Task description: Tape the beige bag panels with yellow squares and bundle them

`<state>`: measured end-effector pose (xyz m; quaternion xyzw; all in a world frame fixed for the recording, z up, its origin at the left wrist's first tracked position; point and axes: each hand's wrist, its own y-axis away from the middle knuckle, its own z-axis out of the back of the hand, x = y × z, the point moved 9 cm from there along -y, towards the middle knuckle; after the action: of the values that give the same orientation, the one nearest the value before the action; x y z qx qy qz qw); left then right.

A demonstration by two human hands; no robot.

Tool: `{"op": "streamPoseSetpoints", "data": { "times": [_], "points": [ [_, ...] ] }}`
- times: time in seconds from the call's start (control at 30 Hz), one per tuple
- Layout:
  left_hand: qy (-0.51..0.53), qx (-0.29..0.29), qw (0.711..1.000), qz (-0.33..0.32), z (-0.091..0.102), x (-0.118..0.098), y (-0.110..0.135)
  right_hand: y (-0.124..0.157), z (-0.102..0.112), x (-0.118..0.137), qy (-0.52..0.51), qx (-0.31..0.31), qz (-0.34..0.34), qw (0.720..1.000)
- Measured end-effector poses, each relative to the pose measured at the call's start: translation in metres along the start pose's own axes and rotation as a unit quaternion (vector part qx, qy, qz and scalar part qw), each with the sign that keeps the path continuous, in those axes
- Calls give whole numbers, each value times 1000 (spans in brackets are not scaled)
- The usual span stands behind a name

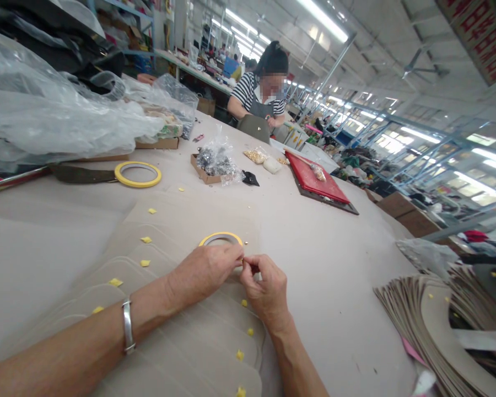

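Step in hand, by the look of it: fine two-handed fingertip work over the overlapping beige, round-cornered flat panels (182,331) dotted with small yellow square tabs (240,354). Left hand (215,267), silver metal bracelet (128,325) on its wrist: thumb and fingers pinched together. Right hand (267,284): thumb and index tips also together, meeting the left's fingertips. Both seem clamped on a tiny piece (242,261), colour and material too small to tell; it sits between the hands, above the panels, just nearer than the yellow-edged round tape roll (220,236), which the left hand partly hides. Tiny shiny bit (246,243) on the pale tabletop (330,259) beside that roll. Second yellow-edged roll (138,183) lies well apart, to the left. Judgement: next move calls for a light, steady grip from both hands, controlled separation of the fingertips, and sleeveless forearms kept off the tabs.
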<state>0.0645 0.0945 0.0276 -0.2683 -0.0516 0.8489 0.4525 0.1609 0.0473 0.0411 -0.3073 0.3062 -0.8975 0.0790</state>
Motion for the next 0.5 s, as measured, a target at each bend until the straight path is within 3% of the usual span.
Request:
{"op": "streamPoseSetpoints", "data": {
  "times": [0.1,0.23,0.3,0.37,0.5],
  "points": [
    [9,-2,1000,6,0,-2,1,4,-9,-21,-97,27,-153,983],
    [13,-61,997,-39,8,-18,3,18,-21,-53,-249,41,-347,903],
    [4,-88,994,-63,13,-26,5,22,-15,-65,-269,36,-385,882],
    [-30,-87,994,-66,13,-26,6,29,-15,-74,-286,82,-413,861],
    [-130,4,991,-24,-3,-9,4,46,-17,-81,-295,176,-442,829]
  ]
}}
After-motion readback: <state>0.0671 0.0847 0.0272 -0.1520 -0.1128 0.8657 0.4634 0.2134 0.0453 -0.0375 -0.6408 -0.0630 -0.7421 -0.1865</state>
